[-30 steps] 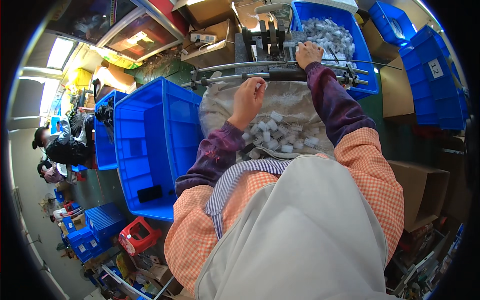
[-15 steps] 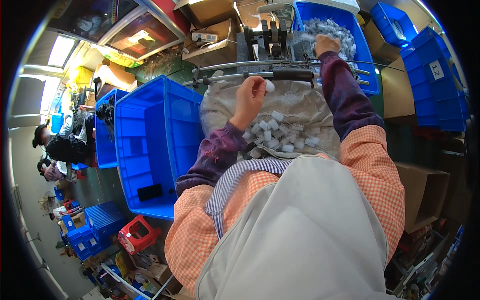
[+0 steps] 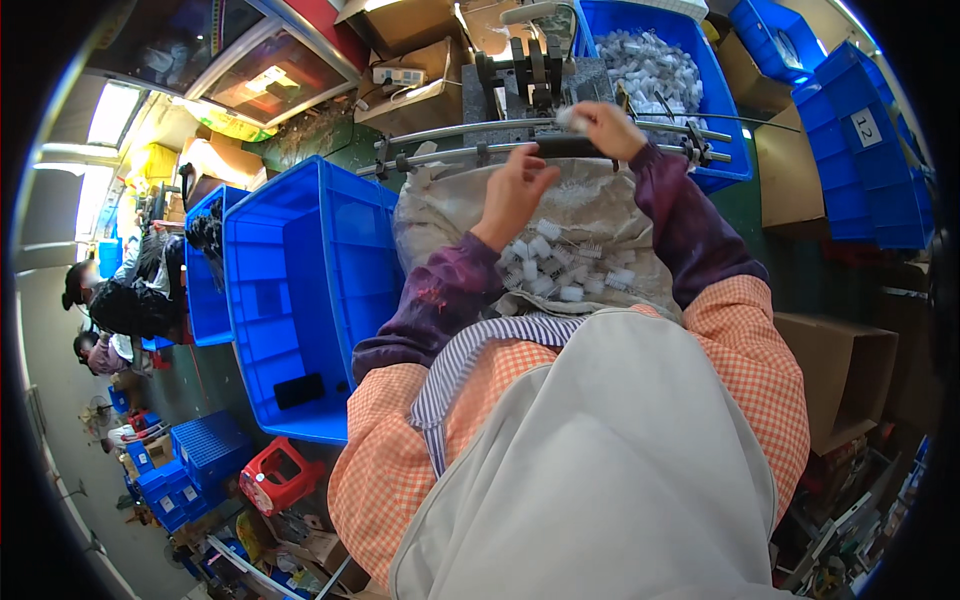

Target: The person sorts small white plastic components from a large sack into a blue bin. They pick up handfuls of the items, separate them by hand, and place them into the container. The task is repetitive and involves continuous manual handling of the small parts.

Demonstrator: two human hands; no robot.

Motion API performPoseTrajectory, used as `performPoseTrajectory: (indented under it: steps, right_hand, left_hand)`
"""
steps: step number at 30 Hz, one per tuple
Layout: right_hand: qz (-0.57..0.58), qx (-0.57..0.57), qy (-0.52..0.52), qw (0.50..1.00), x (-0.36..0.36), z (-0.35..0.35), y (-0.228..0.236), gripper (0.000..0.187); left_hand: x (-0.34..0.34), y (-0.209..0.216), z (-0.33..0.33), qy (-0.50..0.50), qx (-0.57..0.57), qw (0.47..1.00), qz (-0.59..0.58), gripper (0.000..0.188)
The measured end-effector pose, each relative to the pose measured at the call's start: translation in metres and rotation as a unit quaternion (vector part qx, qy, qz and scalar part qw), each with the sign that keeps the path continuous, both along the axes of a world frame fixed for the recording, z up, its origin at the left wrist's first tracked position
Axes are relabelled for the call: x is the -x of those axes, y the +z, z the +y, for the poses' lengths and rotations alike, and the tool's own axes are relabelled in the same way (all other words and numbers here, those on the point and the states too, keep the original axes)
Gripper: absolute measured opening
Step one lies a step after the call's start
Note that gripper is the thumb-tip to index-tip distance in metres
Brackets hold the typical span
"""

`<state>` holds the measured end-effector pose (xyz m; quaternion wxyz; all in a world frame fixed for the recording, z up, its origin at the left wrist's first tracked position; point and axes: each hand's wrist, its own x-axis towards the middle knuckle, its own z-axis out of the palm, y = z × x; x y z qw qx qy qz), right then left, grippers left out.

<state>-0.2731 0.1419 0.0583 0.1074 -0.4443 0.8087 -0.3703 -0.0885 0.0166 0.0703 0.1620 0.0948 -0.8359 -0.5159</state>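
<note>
My right hand (image 3: pixel 606 128) is raised at the metal rail (image 3: pixel 470 130) and pinches a small white plastic part (image 3: pixel 572 119). My left hand (image 3: pixel 517 186) hovers just below the rail, over a pale sack (image 3: pixel 430 215) with several white plastic parts (image 3: pixel 560 270) lying in it; whether it holds anything cannot be told. Behind the rail stands a dark metal fixture (image 3: pixel 525 72). Beyond it a blue bin (image 3: pixel 725 140) holds a heap of the same white parts (image 3: pixel 650 62).
A large blue crate (image 3: pixel 300 290) with a dark flat object (image 3: pixel 298 390) on its bottom stands to my left. Stacked blue bins (image 3: pixel 865 150) and cardboard boxes (image 3: pixel 840 360) are on the right. Other people (image 3: pixel 115 300) sit at the far left. A red stool (image 3: pixel 275 475) is below.
My right hand came back from the far blue bin to the rail with a white part. My left hand rose a little from the sack toward it.
</note>
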Motion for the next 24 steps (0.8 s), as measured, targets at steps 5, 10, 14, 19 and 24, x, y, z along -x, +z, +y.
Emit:
performPoseTrajectory:
  steps: [5,10,14,19,24]
  right_hand:
    - [0.271,-0.105,-0.187,0.939,0.051,-0.031,-0.035,0.019]
    - [0.318,-0.125,-0.220,0.914,0.056,-0.046,-0.047,0.013]
    - [0.308,-0.131,-0.166,0.928,0.062,-0.049,-0.050,0.013]
    - [0.302,-0.163,-0.206,0.916,0.059,-0.049,-0.049,0.014]
    - [0.287,-0.134,-0.201,0.927,0.059,-0.048,-0.051,0.015]
  left_hand:
    - [-0.037,-0.066,0.008,-0.186,0.354,0.914,-0.073,0.043]
    - [-0.049,-0.092,0.015,-0.209,0.366,0.899,-0.116,0.027]
    - [-0.047,-0.097,0.012,-0.199,0.349,0.908,-0.119,0.022]
    - [-0.048,-0.090,0.004,-0.148,0.238,0.958,-0.065,0.021]
    - [-0.048,-0.070,-0.008,-0.077,0.138,0.987,-0.040,0.022]
